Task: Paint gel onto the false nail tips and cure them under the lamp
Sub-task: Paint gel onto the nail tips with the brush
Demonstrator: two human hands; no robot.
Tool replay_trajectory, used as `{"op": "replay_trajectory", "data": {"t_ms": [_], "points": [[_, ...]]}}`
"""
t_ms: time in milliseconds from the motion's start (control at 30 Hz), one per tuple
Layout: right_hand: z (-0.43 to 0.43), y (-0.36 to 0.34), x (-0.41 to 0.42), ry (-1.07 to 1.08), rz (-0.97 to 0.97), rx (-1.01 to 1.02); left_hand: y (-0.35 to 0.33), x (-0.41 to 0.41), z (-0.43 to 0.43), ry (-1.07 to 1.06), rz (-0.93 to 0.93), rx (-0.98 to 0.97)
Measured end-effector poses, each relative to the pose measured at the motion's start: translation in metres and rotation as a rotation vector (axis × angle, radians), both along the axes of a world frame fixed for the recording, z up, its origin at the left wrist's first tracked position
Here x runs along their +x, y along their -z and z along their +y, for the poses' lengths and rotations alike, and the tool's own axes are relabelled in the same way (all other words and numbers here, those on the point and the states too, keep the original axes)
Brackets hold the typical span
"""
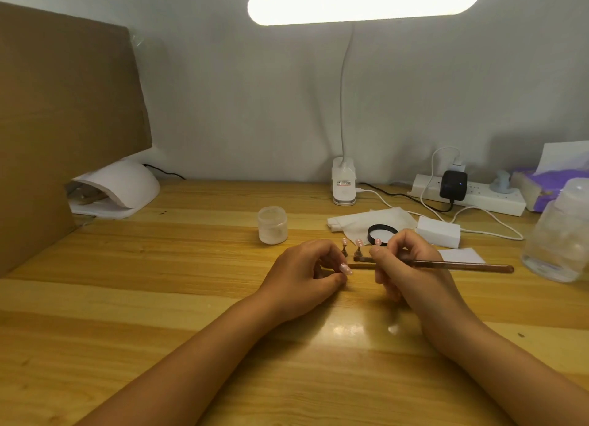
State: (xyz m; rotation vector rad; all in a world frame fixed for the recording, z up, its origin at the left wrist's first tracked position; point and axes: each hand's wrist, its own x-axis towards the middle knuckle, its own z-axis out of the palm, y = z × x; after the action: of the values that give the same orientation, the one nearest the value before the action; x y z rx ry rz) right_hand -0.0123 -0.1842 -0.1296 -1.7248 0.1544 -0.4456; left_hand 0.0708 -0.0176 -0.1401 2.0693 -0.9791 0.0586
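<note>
Step in hand: painting, not curing yet; your left hand pinches one nail tip between thumb and forefinger, other fingers curled under; the tip sits low over the desk, just left of the brush end. Your right hand holds the brush pen-style, fingers curled round the front of the handle, which runs off to your right; the working end points at the held tip; whether it touches is too small to tell. More tips on pegs stand just behind your hands; pink, dotted. Jar is behind and left of your left hand; black ring is behind your right. Cure lamp is at the back left, well apart. Next, as I read it: steady the tip; thin, even strokes; keep gel off your fingers; then carry it left into the lamp without smearing, since wet gel likely picks up whatever it brushes.
</note>
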Motion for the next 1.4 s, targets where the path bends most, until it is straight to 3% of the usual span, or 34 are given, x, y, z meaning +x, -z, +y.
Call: {"op": "replay_trajectory", "data": {"t_ms": [167,733,833,1000,1200,1400], "points": [[0.0015,0.0007,0.0003,-0.1,0.015,-0.116,0.0012,0.0001,-0.0004,0.016,0.025,-0.017],[0.0041,-0.0009,-0.0014,-0.145,0.062,-0.225,0.0002,0.0,-0.0004,0.018,0.022,-0.008],[0.0029,-0.0004,-0.0012,-0.119,0.047,-0.194,0.0001,-0.0004,0.0,0.013,0.018,-0.016],[0.0002,-0.0013,-0.0017,-0.031,-0.012,0.027,-0.0007,-0.0024,-0.0008,0.022,0.037,-0.054],[-0.0005,0.0004,0.0012,0.003,-0.007,0.016,-0.0017,-0.0031,-0.0001,-0.047,0.069,-0.101],[-0.001,0.0027,0.0026,0.009,0.004,-0.015,-0.0036,0.003,0.0039,-0.253,0.058,-0.128]]}}
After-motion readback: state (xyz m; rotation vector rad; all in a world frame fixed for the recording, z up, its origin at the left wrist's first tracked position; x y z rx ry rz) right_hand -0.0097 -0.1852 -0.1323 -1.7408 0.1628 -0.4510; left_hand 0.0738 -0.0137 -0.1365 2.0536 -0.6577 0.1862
